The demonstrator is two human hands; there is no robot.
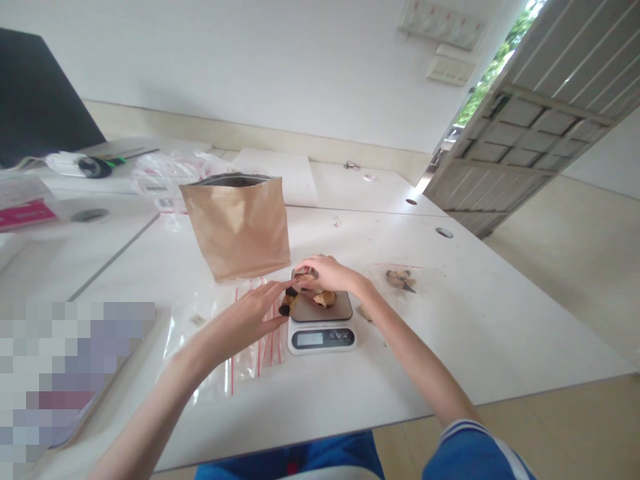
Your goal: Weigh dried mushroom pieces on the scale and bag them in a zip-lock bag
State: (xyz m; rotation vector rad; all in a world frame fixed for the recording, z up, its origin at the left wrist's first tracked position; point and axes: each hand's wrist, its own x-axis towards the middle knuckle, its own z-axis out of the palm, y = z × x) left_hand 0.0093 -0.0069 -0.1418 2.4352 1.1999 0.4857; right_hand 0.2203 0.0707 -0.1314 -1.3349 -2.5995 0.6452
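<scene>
A white kitchen scale (323, 340) with a grey plate and a lit display stands in front of me. On its plate lies a brown dried slice (325, 299) with a pale face. My right hand (323, 272) reaches over the plate's far left corner, its fingers curled on another dried piece (304, 275). My left hand (257, 308) is at the scale's left edge, fingers stretched and thumb apart. Between its thumb and fingers sits a dark-edged dried piece (287, 303); whether the hand grips it is hard to see.
Behind the scale stands an open brown paper pouch (240, 230). Clear zip bags (245, 360) with red seals lie to the left. A small bag of dried slices (400, 280) lies right, and another piece (366, 313) beside the scale. Crumpled plastic (165, 177) lies at the back left.
</scene>
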